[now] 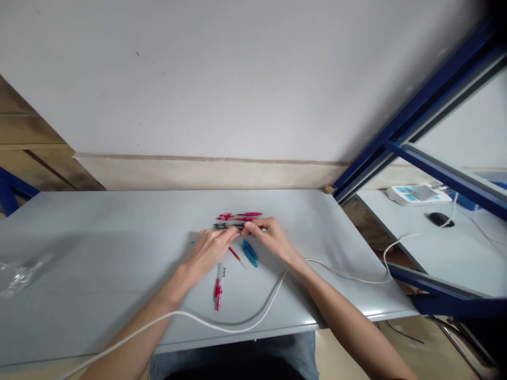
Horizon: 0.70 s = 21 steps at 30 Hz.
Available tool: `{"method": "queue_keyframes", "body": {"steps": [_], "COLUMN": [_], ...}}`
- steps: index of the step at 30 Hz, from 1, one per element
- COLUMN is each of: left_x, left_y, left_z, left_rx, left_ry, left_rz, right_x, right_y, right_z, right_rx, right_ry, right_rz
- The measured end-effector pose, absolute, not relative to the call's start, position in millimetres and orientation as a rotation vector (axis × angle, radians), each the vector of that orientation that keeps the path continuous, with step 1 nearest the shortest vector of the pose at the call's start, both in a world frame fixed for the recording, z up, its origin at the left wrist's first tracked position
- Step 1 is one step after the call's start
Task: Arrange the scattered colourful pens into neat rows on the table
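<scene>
My left hand (pixel 212 245) is closed in a pinch, its fingertips close to those of my right hand (pixel 270 238), which is pinched as well. Whatever lies between the fingers is too small and covered to name. Just behind the fingertips lie black pens (pixel 224 225), partly hidden by my hands. Further back are pink-red pens (pixel 240 216). Blue pens (pixel 250 253) rest in front of my right hand. Beside my left hand a red ink refill (pixel 236 256) lies slanted. Nearer to me is a clear pen barrel with a red grip (pixel 218 290).
A white cable (pixel 237 331) crosses the grey table (pixel 119 295) in front of me and passes under my right forearm. Crumpled clear plastic (pixel 19 277) lies at the left. Past a blue metal frame (pixel 380 137), another table holds a black mouse (pixel 441 219) and a white device (pixel 418 195).
</scene>
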<state>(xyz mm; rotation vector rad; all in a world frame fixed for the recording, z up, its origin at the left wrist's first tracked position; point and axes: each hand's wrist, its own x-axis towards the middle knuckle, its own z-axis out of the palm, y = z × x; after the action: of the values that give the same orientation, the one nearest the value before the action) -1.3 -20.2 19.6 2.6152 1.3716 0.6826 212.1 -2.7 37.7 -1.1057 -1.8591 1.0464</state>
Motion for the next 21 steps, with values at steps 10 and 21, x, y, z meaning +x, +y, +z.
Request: {"method": "queue_keyframes", "body": {"steps": [10,21], "left_x": [-9,-9], "left_y": [-13,-12], "left_z": [16,10], "left_rx": [2.555,2.489], "left_ry": [1.412,1.236], "left_rz": [0.632,0.643], "right_x": [227,231], "right_y": [-7,-6], "right_z": [39,49], "right_rx": [-1.421,-1.314], "right_ry": [-2.407,-2.153], "right_rz": [0.836,0.862]}}
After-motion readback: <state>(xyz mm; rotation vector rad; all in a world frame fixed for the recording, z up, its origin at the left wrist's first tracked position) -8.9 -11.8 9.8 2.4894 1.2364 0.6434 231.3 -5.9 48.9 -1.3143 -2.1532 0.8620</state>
